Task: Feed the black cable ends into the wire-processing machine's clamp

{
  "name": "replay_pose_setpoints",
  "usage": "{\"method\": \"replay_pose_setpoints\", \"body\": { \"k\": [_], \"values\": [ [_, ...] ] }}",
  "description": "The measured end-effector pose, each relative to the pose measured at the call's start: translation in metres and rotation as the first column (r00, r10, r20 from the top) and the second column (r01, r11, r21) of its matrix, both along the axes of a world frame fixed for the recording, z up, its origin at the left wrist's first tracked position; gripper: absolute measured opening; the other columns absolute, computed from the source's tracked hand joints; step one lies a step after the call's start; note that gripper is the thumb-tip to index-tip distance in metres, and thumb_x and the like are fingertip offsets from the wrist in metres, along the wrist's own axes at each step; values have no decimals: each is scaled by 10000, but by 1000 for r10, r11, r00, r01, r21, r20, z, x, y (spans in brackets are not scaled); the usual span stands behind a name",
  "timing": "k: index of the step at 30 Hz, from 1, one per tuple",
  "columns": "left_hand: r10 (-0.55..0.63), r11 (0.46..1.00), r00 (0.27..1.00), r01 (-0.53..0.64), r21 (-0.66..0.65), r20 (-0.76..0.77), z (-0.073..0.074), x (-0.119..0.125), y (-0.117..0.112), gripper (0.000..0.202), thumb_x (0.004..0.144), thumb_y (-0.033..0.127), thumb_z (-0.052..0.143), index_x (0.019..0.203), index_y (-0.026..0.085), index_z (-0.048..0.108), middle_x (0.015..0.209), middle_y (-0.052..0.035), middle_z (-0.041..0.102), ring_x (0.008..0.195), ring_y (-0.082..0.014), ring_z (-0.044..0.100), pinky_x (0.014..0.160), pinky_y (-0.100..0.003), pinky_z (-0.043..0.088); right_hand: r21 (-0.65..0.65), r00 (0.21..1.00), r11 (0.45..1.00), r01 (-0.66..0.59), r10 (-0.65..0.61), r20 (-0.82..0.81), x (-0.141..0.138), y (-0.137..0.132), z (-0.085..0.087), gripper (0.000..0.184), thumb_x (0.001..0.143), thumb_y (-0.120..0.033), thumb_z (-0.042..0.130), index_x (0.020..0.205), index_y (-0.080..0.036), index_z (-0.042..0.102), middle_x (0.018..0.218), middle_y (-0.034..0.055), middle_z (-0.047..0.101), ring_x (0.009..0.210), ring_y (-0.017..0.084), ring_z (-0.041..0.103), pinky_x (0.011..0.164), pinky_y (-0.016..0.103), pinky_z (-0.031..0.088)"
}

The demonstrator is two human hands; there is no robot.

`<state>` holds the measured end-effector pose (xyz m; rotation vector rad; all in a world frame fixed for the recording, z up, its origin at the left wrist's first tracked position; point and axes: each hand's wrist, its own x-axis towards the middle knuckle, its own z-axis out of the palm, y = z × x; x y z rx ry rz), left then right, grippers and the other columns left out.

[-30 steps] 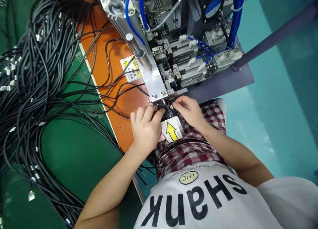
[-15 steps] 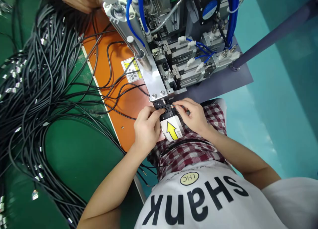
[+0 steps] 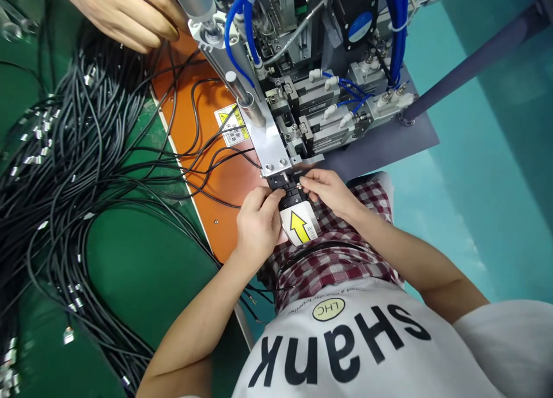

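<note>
My left hand (image 3: 258,220) is closed at the left side of a small black fixture (image 3: 291,197), thumb and forefinger pressed together on it. A black cable (image 3: 224,201) runs over the orange board into this hand; the fingers hide the part they grip. From the right, my right hand (image 3: 326,192) pinches at a small shiny cable end (image 3: 299,185) at the fixture's right edge. Its exact shape is too small to make out. Just in front of the fixture sits a white cover with a yellow arrow (image 3: 299,227).
A machine with a metal plate (image 3: 270,150), cylinders and blue air hoses (image 3: 395,35) stands right behind the fixture. Black cables with metal ends (image 3: 116,98) heap on the green table (image 3: 129,271) at left. Another person's hand (image 3: 125,12) is at the top left, above the orange board (image 3: 207,225).
The other person's hand has come further into view at the top left. My right fingers have shifted slightly at the fixture's edge. My left hand stays in place; the view has shifted a little.
</note>
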<state>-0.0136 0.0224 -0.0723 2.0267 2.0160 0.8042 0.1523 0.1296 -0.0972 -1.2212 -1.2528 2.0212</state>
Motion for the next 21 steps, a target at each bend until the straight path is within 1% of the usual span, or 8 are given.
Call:
{"method": "replay_pose_setpoints", "body": {
  "k": [3, 6, 9, 11, 14, 17, 19, 21],
  "values": [
    [4, 1000, 1000, -4, 0, -2, 1, 2, 1, 296, 992, 167, 426, 1123, 189, 690, 992, -92, 638, 947, -194, 607, 837, -315, 513, -98, 999, 995, 27, -30, -29, -1, -2, 0, 363, 767, -478, 771, 717, -162, 600, 668, -32, 581, 488, 52, 449, 490, 214, 334],
    [12, 1000, 1000, -12, -8, 24, 7, 3, 1, 279, 993, 176, 427, 1091, 192, 688, 992, -86, 637, 941, -192, 612, 839, -314, 516, -137, 998, 990, 22, -30, -52, 1, -4, 1, 402, 737, -518, 780, 722, -157, 604, 673, -38, 577, 494, 48, 454, 489, 208, 326],
    [18, 1000, 998, -17, -22, 65, 15, 1, -8, 245, 991, 191, 448, 1102, 184, 666, 1043, -88, 643, 987, -196, 619, 889, -330, 528, -116, 998, 993, 14, -22, -66, 4, -6, 4, 422, 733, -541, 774, 731, -154, 607, 673, -43, 572, 505, 47, 460, 503, 204, 334],
    [20, 1000, 998, -19, -19, 54, 15, -4, -20, 249, 987, 195, 465, 1153, 177, 650, 1097, -100, 645, 1031, -204, 618, 927, -349, 531, -97, 998, 995, 7, -13, -68, 7, -7, 5, 427, 733, -546, 775, 731, -153, 610, 676, -41, 573, 516, 50, 466, 511, 204, 340],
    [4, 1000, 999, -3, 16, -43, 7, -13, -36, 313, 984, 174, 461, 1249, 186, 627, 1190, -131, 637, 1112, -230, 603, 985, -396, 518, -66, 997, 998, 8, -13, -76, 7, -8, 3, 431, 733, -554, 777, 728, -156, 612, 687, -34, 580, 530, 57, 470, 519, 210, 348],
    [-26, 999, 991, 29, 19, -130, 2, -18, -42, 369, 984, 143, 424, 1303, 184, 605, 1239, -152, 632, 1170, -254, 585, 1017, -430, 500, -37, 996, 999, 15, -18, -84, 7, -9, 0, 427, 736, -555, 777, 733, -159, 617, 688, -33, 579, 535, 61, 466, 523, 215, 343],
    [-32, 999, 989, 33, 4, -141, 7, -18, -43, 363, 990, 147, 417, 1301, 170, 602, 1233, -153, 640, 1176, -254, 585, 1017, -425, 501, -20, 996, 1000, 11, -13, -85, 10, -11, 1, 423, 761, -562, 759, 753, -158, 631, 712, -22, 596, 547, 66, 479, 537, 221, 353],
    [-45, 999, 992, 41, -33, -120, 20, -18, -51, 359, 996, 161, 428, 1324, 158, 575, 1265, -149, 630, 1197, -237, 582, 1023, -395, 504, 4, 998, 1000, 9, -8, -64, 18, -15, 5, 437, 809, -592, 708, 814, -158, 661, 763, -2, 627, 561, 75, 499, 557, 232, 372]
  ]
}}
